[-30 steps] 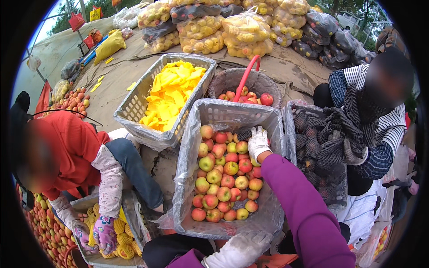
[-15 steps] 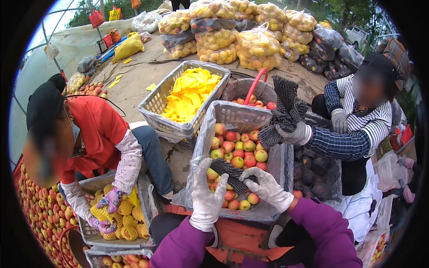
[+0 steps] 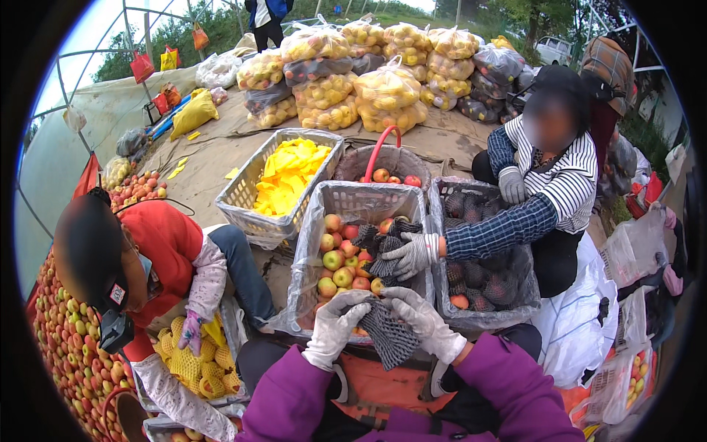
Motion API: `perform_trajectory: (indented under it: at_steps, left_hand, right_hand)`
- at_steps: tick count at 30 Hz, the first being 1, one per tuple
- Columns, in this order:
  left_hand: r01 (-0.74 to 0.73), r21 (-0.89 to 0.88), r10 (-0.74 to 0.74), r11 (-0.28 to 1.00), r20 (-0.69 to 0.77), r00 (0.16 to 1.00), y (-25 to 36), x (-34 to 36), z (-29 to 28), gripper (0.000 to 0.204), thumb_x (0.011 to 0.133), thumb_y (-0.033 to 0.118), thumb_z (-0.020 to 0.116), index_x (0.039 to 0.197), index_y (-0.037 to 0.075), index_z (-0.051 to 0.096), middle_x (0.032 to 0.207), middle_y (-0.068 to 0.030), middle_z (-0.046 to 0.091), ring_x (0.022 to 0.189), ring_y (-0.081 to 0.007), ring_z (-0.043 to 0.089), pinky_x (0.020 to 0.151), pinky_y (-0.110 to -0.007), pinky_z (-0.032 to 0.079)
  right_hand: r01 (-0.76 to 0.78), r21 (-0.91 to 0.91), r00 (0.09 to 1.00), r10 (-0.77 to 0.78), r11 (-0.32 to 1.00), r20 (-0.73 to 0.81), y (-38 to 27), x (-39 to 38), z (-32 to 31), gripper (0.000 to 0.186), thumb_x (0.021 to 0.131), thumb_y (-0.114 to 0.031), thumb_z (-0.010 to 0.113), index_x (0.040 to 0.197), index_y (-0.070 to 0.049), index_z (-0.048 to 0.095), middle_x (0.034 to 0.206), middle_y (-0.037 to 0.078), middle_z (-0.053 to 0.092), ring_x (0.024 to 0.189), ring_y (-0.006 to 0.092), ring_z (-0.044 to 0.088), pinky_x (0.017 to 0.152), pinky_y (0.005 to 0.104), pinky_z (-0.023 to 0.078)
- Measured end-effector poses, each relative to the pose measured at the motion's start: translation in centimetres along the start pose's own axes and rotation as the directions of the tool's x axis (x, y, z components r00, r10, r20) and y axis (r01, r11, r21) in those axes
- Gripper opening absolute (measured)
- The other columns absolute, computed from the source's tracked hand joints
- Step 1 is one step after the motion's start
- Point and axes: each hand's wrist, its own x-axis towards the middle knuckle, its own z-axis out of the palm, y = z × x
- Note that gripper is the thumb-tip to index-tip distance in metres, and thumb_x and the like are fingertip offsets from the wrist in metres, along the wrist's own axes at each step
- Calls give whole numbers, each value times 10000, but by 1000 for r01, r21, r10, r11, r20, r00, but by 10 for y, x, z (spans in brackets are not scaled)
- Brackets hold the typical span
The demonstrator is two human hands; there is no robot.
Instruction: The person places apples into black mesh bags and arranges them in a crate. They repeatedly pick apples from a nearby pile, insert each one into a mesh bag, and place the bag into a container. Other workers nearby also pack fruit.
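My left hand (image 3: 335, 328), in a white glove, pinches one edge of a dark grey foam fruit net (image 3: 390, 339). My right hand (image 3: 426, 323), also gloved, grips the other edge, so the net hangs between them above my lap. Whether anything is inside the net cannot be made out. Just beyond my hands stands a plastic-lined crate (image 3: 305, 276) of red and yellow-green apples (image 3: 342, 276). A co-worker's gloved hand (image 3: 412, 255) rests over that crate's right side on a pile of dark foam nets (image 3: 379, 243).
Right of the apple crate is a crate of dark-netted apples (image 3: 482, 276). Behind stand a crate of yellow foam nets (image 3: 287, 173) and a red-handled basket (image 3: 377, 158). At left, another person bends over yellow-netted fruit (image 3: 195, 365). Bagged fruit (image 3: 324, 96) is stacked behind.
My hands have drawn lower and nearer with the net, which is spread wider. The right co-worker's hand has lowered a bunch of dark nets onto the apples. The view has shifted.
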Motion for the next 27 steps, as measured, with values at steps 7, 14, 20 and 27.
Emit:
perform_trajectory:
  at_steps: [7, 14, 20, 27]
  left_hand:
    - [7, 95, -12, 995, 54, 998, -47, 1, 9, 178, 796, 9, 702, 971, -20, 686, 1019, -81, 601, 955, -171, 592, 845, -277, 475]
    - [71, 162, -73, 984, 5, 997, -35, 3, 9, 153, 775, 40, 733, 917, -5, 699, 962, -54, 621, 898, -135, 594, 789, -263, 479]
    - [363, -61, -363, 930, 18, 932, -45, 0, 2, 138, 852, 122, 696, 906, 22, 617, 788, -35, 637, 631, -102, 592, 578, -220, 500]
    - [253, -225, -235, 941, 107, 966, -58, -1, -6, 137, 880, 116, 631, 975, 17, 630, 926, -50, 644, 772, -119, 617, 656, -230, 508]
  right_hand:
    - [-124, 54, 992, 123, 991, 30, 29, -13, -6, 481, 898, -300, 642, 1278, -64, 464, 956, 0, 567, 799, 83, 538, 677, 244, 466]
    - [-9, 78, 1000, 12, 997, -29, 46, -10, -15, 314, 891, -205, 657, 1153, -127, 502, 962, -21, 566, 823, 80, 537, 697, 245, 461]
    - [-158, 61, 987, 156, 986, 29, 30, -7, -3, 356, 873, -160, 672, 1182, -147, 495, 1043, -18, 561, 868, 88, 546, 686, 241, 455]
    - [-150, 62, 985, 154, 987, -76, 30, -1, 7, 291, 840, -177, 715, 1059, -66, 560, 869, 3, 601, 677, 74, 534, 611, 228, 460]
